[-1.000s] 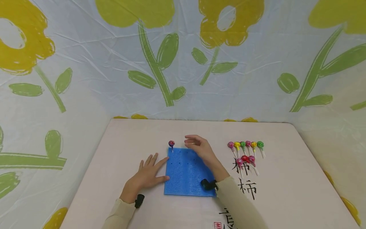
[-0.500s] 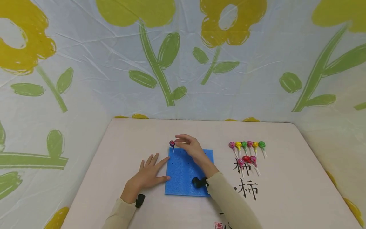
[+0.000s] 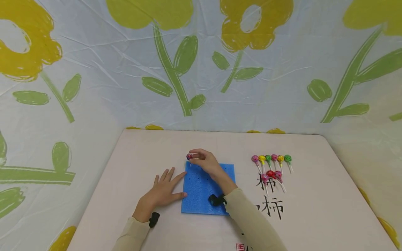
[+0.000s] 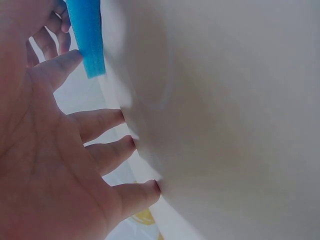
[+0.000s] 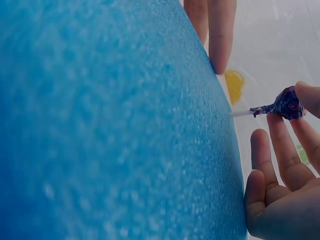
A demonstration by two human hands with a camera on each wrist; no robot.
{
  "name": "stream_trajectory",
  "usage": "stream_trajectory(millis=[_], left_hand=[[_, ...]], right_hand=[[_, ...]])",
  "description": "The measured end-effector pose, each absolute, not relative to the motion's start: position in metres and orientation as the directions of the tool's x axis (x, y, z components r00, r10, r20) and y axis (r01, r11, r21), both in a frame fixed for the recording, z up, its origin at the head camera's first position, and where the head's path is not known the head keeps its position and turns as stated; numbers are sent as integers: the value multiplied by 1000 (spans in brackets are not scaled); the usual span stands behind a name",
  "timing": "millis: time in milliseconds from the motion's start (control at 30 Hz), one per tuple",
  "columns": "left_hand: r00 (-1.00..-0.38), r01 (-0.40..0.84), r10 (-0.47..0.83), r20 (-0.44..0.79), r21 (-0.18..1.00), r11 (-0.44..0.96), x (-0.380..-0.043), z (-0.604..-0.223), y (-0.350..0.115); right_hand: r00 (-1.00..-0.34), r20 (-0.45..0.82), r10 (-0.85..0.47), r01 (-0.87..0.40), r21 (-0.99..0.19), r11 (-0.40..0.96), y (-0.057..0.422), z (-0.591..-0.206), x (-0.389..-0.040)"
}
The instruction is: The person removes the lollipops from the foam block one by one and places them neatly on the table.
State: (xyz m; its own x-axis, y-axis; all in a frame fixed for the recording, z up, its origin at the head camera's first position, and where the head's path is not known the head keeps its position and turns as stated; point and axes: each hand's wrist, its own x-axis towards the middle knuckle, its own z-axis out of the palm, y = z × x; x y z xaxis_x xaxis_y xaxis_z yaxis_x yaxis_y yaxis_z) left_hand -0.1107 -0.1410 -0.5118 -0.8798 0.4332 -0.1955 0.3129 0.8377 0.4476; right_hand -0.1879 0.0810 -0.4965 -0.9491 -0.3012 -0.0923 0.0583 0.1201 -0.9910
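A blue foam board (image 3: 199,191) with small holes lies on the table. At its far left corner a lollipop (image 5: 287,104) in a dark purple-and-red wrapper stands upright, its white stick (image 5: 241,113) in the foam. My right hand (image 3: 207,163) reaches over the board and pinches the lollipop's head between thumb (image 5: 308,97) and fingers. The left hand (image 3: 161,191) lies spread at the board's left side. Its thumb and index finger touch the board's edge, while the other fingertips (image 4: 152,187) rest on the table.
To the right lie several wrapped lollipops in two rows, a back row with a green one (image 3: 288,158) and a front row with a red one (image 3: 270,173). Black written characters (image 3: 272,206) mark the pale table (image 3: 317,181). A flowered cloth (image 3: 125,69) hangs behind.
My right hand has moved left across the board to the lollipop at the corner, and its fingers have closed on the head. The left hand has stayed in place.
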Motion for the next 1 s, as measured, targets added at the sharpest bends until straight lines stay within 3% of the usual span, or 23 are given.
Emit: stream_trajectory(millis=[567,1000], left_hand=[[-879,315,435,-195,448,837,-111,-515,-142],[-883,310,428,-192,445,840,-111,-516,-141]], right_hand=[[-961,-24,-274,8,-998,58,81,-500,-190],[-967,31,-252,-35,-999,11,110,-473,-178]])
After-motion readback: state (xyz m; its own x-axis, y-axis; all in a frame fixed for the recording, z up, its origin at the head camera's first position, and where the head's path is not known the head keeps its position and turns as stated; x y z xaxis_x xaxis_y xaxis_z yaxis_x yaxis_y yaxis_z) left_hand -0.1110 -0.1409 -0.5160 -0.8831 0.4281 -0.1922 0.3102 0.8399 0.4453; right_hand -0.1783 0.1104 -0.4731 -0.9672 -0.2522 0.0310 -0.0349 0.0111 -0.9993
